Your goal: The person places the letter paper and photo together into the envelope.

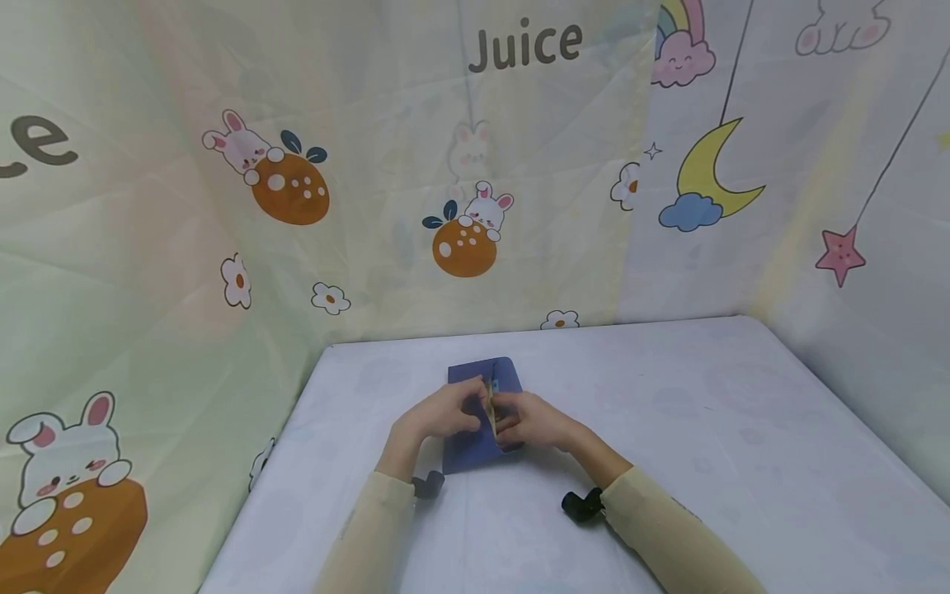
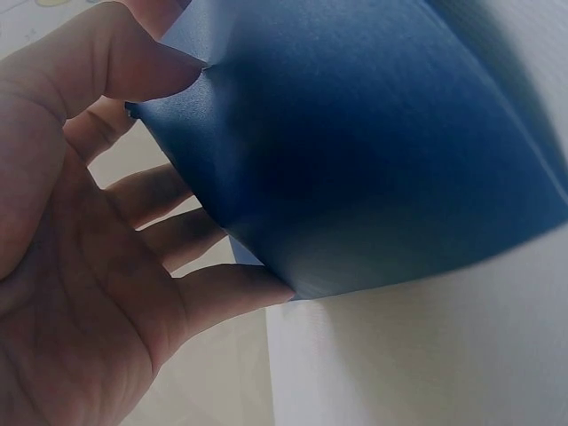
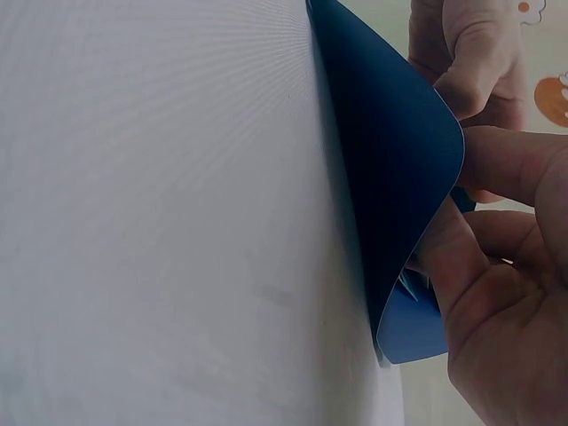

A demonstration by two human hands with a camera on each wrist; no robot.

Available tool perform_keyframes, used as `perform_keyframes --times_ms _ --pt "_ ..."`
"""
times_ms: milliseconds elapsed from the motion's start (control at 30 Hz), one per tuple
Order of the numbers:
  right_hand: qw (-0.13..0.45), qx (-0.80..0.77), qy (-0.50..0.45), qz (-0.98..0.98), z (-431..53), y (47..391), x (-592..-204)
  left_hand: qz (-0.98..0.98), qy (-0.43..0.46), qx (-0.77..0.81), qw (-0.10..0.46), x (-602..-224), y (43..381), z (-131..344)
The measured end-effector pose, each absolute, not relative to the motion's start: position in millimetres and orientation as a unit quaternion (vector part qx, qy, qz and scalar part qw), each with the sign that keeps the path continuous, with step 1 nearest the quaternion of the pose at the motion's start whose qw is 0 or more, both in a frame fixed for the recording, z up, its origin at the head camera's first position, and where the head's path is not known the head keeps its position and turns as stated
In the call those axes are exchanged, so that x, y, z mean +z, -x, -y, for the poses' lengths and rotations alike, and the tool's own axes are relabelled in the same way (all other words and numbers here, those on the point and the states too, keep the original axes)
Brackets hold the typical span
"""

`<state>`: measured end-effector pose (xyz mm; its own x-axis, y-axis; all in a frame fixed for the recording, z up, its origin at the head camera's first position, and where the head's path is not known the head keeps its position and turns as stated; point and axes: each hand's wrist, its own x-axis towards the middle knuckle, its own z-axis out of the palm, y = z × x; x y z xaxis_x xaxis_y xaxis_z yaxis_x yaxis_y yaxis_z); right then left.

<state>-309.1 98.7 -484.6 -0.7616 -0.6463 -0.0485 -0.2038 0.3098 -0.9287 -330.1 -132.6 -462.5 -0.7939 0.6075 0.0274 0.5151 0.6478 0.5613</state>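
Observation:
A blue booklet (image 1: 462, 455) with rounded right corners lies on the table, one side lifted and bowed. Between the hands a thin yellowish edge (image 1: 491, 410) stands up from it. My left hand (image 1: 444, 410) pinches the blue cover (image 2: 355, 169); in the left wrist view the thumb presses its face and the other fingers lie along and behind its edge. From the right, my right hand (image 1: 540, 421) holds the raised flap (image 3: 390, 133) by its curved edge, one finger reaching into the fold. Thin layers show inside the fold in the right wrist view; most of the inside is hidden.
A white cloth covers the table (image 1: 668, 404). Printed curtains (image 1: 386, 165) with rabbits, oranges and a moon hang behind and at both sides. Dark wrist-worn devices (image 1: 582, 506) sit by the cuffs of the cream sleeves (image 1: 668, 528).

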Motion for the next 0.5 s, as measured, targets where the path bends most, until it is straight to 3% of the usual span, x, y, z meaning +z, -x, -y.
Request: perform_keyframes --times_ms 500 --pt "0.197 -0.496 0.295 -0.793 -98.0 307.3 -484.4 -0.902 -0.304 0.294 0.089 -462.2 327.6 133.4"
